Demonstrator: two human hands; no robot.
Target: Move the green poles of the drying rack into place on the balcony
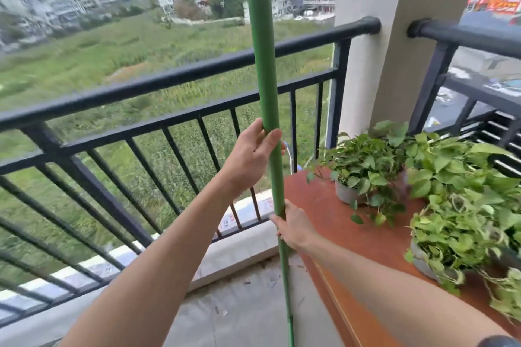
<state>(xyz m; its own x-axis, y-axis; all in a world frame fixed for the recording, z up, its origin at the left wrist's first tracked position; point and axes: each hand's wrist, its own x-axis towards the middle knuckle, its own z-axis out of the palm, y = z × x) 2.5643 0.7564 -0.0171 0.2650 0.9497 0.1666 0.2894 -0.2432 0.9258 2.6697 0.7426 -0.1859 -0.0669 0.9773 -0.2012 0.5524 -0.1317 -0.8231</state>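
Observation:
A long green pole stands nearly upright in the middle of the view, running from the top edge down to the bottom edge beside a reddish table. My left hand grips it at about mid-height, fingers wrapped round the shaft. Lower down, my right hand holds the same pole from the right side. The pole's upper end is out of view, and its lower end runs off the bottom edge. Only one pole shows.
A black metal railing runs across the balcony just beyond the pole. A reddish-brown table at the right carries potted leafy plants. A pale pillar stands behind it. Grey concrete floor lies below.

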